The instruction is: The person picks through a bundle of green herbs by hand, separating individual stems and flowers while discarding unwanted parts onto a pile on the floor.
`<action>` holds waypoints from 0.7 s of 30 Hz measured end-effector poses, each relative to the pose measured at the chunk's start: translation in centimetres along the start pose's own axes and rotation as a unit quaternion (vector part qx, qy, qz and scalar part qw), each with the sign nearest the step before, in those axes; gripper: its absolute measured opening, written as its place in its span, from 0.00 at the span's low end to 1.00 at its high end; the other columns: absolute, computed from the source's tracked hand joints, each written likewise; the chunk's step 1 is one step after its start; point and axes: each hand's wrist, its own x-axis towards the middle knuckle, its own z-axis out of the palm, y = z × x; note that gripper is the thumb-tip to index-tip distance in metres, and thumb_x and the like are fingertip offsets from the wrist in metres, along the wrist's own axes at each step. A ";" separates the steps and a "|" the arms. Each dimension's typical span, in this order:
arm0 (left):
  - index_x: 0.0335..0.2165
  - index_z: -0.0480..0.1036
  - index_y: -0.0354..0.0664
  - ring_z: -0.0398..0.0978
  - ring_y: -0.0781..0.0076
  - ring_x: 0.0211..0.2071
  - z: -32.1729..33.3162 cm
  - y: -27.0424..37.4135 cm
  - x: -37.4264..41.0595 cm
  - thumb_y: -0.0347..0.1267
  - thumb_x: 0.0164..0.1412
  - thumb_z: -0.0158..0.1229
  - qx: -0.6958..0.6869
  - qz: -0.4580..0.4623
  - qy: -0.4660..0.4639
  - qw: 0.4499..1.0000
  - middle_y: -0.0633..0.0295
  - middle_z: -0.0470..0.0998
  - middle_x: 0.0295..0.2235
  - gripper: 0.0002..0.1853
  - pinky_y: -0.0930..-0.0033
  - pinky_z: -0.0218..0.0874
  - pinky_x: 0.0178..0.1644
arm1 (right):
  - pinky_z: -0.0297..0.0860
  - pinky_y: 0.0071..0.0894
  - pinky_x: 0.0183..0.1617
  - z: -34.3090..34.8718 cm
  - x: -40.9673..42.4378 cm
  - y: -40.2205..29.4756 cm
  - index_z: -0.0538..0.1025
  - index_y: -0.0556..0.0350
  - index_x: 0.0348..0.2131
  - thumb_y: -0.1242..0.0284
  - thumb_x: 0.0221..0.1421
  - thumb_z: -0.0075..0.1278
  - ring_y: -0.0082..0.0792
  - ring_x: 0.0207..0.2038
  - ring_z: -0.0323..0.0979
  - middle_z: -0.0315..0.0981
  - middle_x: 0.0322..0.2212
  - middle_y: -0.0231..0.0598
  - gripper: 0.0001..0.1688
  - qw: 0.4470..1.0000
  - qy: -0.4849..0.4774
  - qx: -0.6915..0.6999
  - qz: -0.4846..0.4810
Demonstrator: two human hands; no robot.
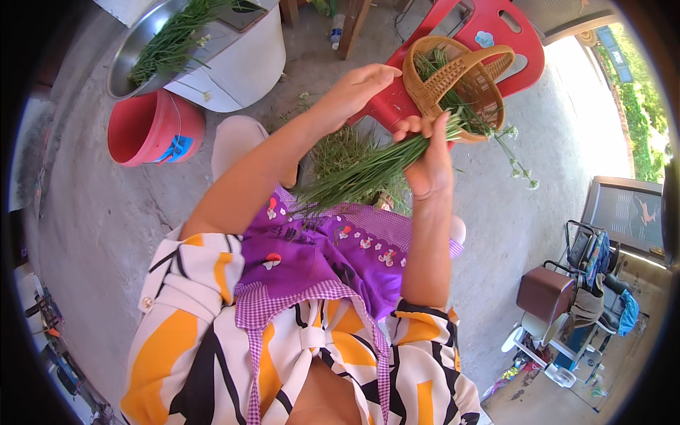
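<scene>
My right hand (433, 154) is closed around a bunch of long green chives (366, 172). The pale stem ends point to the upper right, and the leaf tips trail down over my purple apron (319, 255). Empty, with its fingers stretched out, my left hand (364, 87) reaches beside the rim of a woven basket (457, 77). More green stalks (465, 111) lie inside that basket. It stands on a red plastic chair (523, 45). White flower heads (523, 172) on thin stems stick out past the basket's lower right side.
A heap of loose stalks (340, 154) lies on the floor before my knees. Upper left, a steel basin (119, 69) with more chives rests by a white stand (234, 69). Below it is a red bucket (133, 127). A scooter with a brown box (544, 289) stands at right.
</scene>
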 end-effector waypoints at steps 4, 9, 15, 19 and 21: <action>0.44 0.63 0.40 0.64 0.78 0.35 4.2 1.6 -0.9 0.50 0.60 0.37 -0.239 -0.086 -0.071 0.965 0.67 0.68 0.34 0.26 0.77 0.55 0.43 | 0.63 0.27 0.30 2.4 -3.3 0.3 0.60 0.52 0.20 0.60 0.57 0.39 0.32 0.27 0.64 0.63 0.23 0.36 0.19 0.998 0.040 -0.017 -0.045; 0.41 0.63 0.39 0.65 0.82 0.33 8.6 4.8 -6.9 0.54 0.57 0.36 -0.453 -0.164 -0.138 0.866 0.68 0.69 0.29 0.30 0.77 0.61 0.30 | 0.62 0.19 0.27 3.3 -5.8 -0.4 0.69 0.62 0.25 0.70 0.52 0.47 0.20 0.23 0.64 0.67 0.20 0.32 0.11 0.882 0.126 -0.413 -0.189; 0.38 0.65 0.36 0.69 0.80 0.24 7.6 4.1 -9.1 0.39 0.53 0.54 -0.236 -0.264 -0.280 0.892 0.64 0.70 0.24 0.19 0.79 0.60 0.24 | 0.63 0.22 0.34 2.1 -6.9 -2.7 0.71 0.64 0.32 0.71 0.46 0.52 0.21 0.29 0.66 0.69 0.25 0.32 0.14 0.883 -0.044 -0.462 -0.066; 0.30 0.68 0.37 0.63 0.83 0.17 8.1 5.4 -9.2 0.34 0.51 0.55 -0.245 -0.305 -0.243 0.888 0.68 0.67 0.18 0.11 0.82 0.53 0.19 | 0.55 0.31 0.52 2.7 -6.0 -4.3 0.67 0.64 0.44 0.63 0.54 0.41 0.29 0.47 0.60 0.66 0.40 0.41 0.23 0.904 -0.084 -0.404 -0.111; 0.31 0.68 0.36 0.62 0.84 0.17 8.4 4.8 -8.9 0.34 0.52 0.55 -0.253 -0.277 -0.247 0.893 0.69 0.65 0.16 0.12 0.82 0.51 0.19 | 0.54 0.32 0.53 3.6 -4.7 -4.9 0.64 0.66 0.46 0.59 0.57 0.36 0.31 0.48 0.60 0.65 0.42 0.44 0.27 0.921 -0.085 -0.335 -0.180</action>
